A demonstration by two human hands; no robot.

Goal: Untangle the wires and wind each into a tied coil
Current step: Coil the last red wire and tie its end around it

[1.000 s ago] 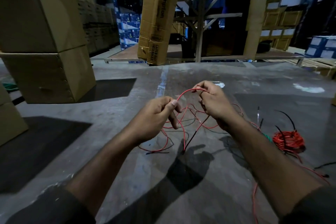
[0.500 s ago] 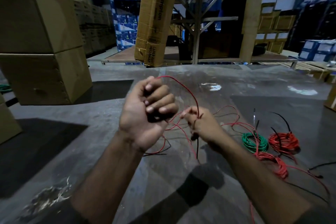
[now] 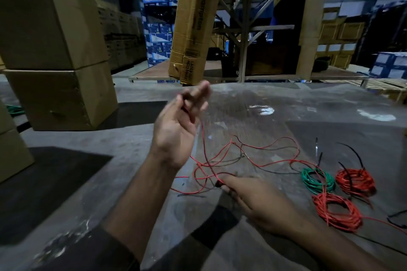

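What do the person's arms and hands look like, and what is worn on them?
Both hands are bare: the left hand and the right hand show no gloves, rings or watch. The forearms are bare too. A dark sleeve covers the left arm from near the elbow; another dark sleeve shows at the right arm, bottom edge.

Dim warehouse interior, grey concrete floor [image 3: 77, 182].
2 stacked cardboard boxes [image 3: 55, 61] at left; metal rack [image 3: 244, 28] and blue cartons [image 3: 157, 28] behind.
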